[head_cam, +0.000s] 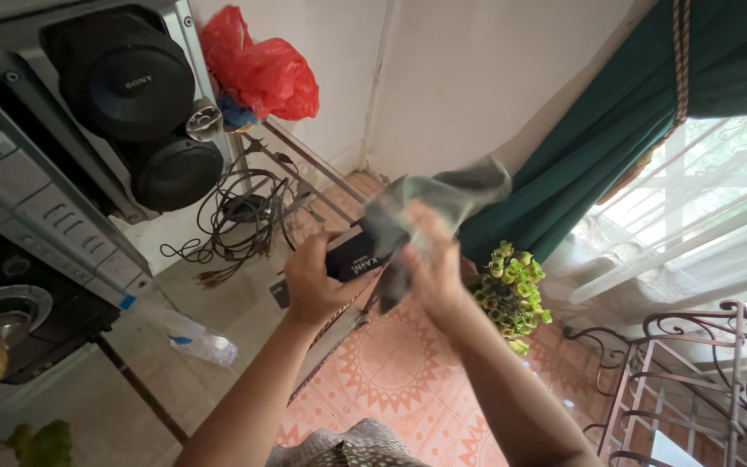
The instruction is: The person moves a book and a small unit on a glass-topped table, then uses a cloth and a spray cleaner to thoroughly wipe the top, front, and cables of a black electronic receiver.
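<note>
- Hanging at right, a dark green curtain [616, 130], soft and pleated, frames the hands.
- Grey-green cloth [443, 197]: limp, bunched in the right hand [434, 268], fingers closed on it, touching the box's right end.
- Black box [354, 256]: rigid, long axis tilted up rightward, gripped by the left hand [315, 281], fingers curled round its left end.

Two hands wipe a small black box with a grey cloth.

The left hand [315, 284] holds the black box [352, 254] from below; the right hand [432, 264] presses the grey cloth [439, 197] on it. Just beside are yellow-green flowers [512, 296], and a green curtain [641, 112] hangs behind. A speaker [127, 82] stands left.
</note>
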